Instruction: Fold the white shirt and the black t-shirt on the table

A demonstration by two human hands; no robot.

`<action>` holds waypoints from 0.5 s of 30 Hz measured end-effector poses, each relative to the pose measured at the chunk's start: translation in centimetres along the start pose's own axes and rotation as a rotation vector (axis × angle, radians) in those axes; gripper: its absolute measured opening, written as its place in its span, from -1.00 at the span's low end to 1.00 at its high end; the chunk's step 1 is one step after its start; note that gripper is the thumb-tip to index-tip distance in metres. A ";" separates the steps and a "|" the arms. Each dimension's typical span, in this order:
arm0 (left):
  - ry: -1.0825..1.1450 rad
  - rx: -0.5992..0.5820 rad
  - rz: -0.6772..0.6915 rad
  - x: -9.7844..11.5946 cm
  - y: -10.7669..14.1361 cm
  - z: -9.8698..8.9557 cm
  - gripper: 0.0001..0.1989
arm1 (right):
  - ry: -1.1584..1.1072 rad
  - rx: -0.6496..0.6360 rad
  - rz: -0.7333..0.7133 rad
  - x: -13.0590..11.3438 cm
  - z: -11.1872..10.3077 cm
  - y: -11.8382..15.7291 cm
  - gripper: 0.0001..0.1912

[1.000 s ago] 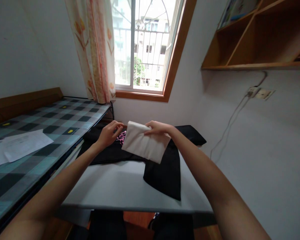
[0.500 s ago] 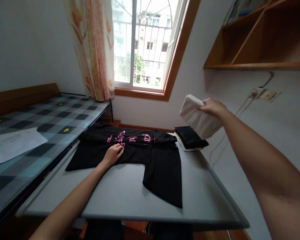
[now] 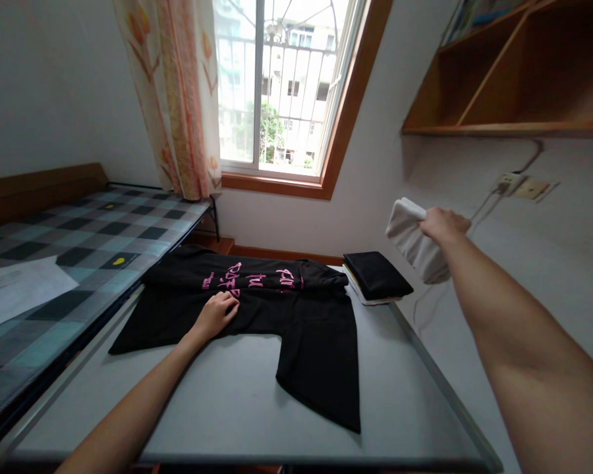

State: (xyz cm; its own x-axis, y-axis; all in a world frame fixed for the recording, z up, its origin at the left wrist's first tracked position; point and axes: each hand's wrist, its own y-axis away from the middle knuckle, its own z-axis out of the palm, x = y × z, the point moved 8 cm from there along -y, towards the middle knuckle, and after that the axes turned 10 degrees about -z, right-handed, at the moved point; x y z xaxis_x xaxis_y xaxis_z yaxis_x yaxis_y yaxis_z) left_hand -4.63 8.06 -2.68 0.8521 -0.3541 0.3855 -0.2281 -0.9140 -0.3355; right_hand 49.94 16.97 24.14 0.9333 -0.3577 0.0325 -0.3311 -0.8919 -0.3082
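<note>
So, left hand (image 3: 217, 315) is palm-down on the black shirt (image 3: 316, 342), fingers curled; can't tell if it pinches any fabric. Right hand (image 3: 443, 226) is clamped on a white cloth (image 3: 418, 240), folded, held in the air off to the right by the wall (image 3: 524, 276); hands well apart.

Shirt lies across the desk (image 3: 217, 401), far part bunched, one piece reaching toward the near edge; pink lettering (image 3: 254, 282) runs across it; one short word looks like "tu", other words too distorted by the folds to read surely. No brand I can make out.

Pile (image 3: 378, 275) sits at the desk's far right corner; black folded item on top, white and a bit of yellow under it. Bed (image 3: 123, 224) at left has a checked cover with yellow heart marks; paper (image 3: 27, 289) on it, print too small to read. Book spines on the shelf (image 3: 494, 125), also unreadable.
</note>
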 end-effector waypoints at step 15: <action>-0.014 -0.013 -0.010 0.1 0.1 0.2 -0.81 | -0.090 -0.200 -0.247 -13.9 16.7 8.4 -0.54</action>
State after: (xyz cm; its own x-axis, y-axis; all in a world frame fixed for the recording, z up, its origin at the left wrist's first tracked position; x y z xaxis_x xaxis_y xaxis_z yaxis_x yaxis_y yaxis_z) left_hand -4.46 7.95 -2.88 0.8609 -0.3425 0.3762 -0.2260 -0.9199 -0.3204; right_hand 36.47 19.10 5.20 0.9944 -0.1055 -0.0037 -0.1053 -0.9886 -0.1079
